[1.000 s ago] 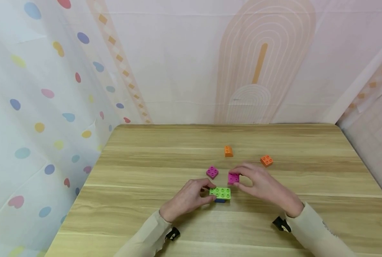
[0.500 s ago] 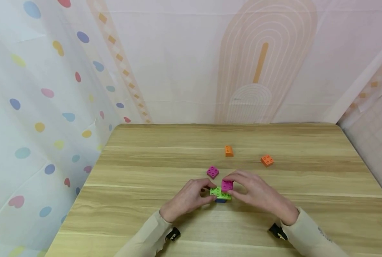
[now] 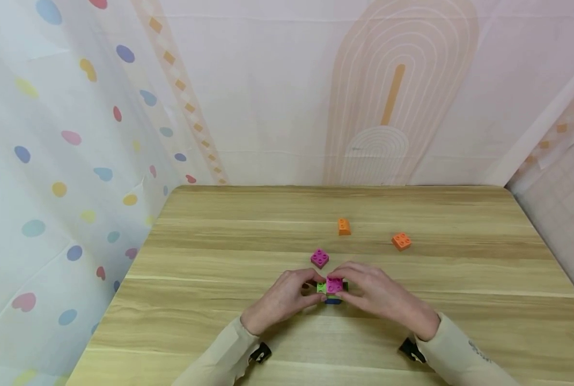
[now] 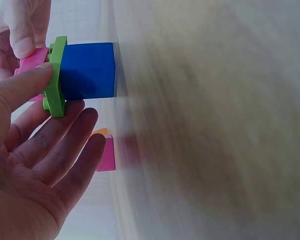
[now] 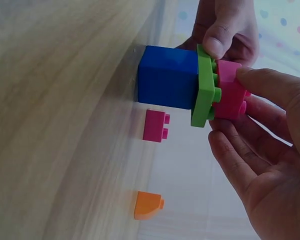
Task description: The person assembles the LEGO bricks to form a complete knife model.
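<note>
A thin green toy building brick sits on top of a tall blue block that stands on the table. My left hand pinches the green brick at its left end between thumb and fingers. A pink four-stud brick is gripped by the thumb and fingers of my right hand. It lies against the green brick's studs around the middle; some green studs show beside it, and I cannot tell whether it is fully seated. Most of the blue block is hidden from the head view.
Just behind the hands lies a second pink brick. Farther back on the wooden table are an orange curved brick and, to its right, an orange square brick. Patterned curtains hang behind the table.
My right hand has carried the pink brick left and nearer, from beside the green brick to over its middle. My left hand has kept its hold on the green brick.
</note>
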`<state>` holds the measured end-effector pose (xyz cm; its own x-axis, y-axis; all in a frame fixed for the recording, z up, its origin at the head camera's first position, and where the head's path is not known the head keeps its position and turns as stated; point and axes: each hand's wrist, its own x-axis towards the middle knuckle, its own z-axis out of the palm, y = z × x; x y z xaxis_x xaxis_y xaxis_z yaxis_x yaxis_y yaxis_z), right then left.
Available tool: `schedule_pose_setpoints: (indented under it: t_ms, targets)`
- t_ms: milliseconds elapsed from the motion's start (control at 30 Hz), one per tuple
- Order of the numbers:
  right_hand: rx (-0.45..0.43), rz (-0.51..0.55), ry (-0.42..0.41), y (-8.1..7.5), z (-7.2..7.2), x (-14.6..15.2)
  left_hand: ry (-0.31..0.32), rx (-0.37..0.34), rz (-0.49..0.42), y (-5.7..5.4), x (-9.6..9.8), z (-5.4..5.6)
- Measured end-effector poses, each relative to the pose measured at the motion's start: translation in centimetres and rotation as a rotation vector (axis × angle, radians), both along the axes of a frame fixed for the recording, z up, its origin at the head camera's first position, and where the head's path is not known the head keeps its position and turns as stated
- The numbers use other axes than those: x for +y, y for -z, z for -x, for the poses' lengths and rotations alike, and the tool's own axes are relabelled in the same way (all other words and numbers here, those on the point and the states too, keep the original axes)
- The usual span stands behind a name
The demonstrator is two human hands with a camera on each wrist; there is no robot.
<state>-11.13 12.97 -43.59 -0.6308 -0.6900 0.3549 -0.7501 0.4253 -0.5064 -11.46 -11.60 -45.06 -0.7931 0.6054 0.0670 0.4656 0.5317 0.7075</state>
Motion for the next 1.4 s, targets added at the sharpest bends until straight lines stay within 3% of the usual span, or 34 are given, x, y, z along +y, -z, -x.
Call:
schedule_pose_setpoints:
  t_ms: [433,767,1133,1400]
  targets:
    - [-0.011,-0.006,-0.002,0.21,-0.06,-0.08,0.003,0.022,-0.036,0.48,-0.18,0.15]
    - [0.037,-0.006,-0.016,0.38,0.06,-0.12,-0.004,0.015,-0.028,0.45,-0.19,0.33]
    - [0.004,-0.009,-0.044,0.36,0.28,-0.14,-0.004,0.008,-0.049,0.56,-0.30,0.11]
    - [-0.083,-0.028,0.006,0.16,0.40,-0.38,0.005,0.027,-0.059,0.37,-0.48,0.11]
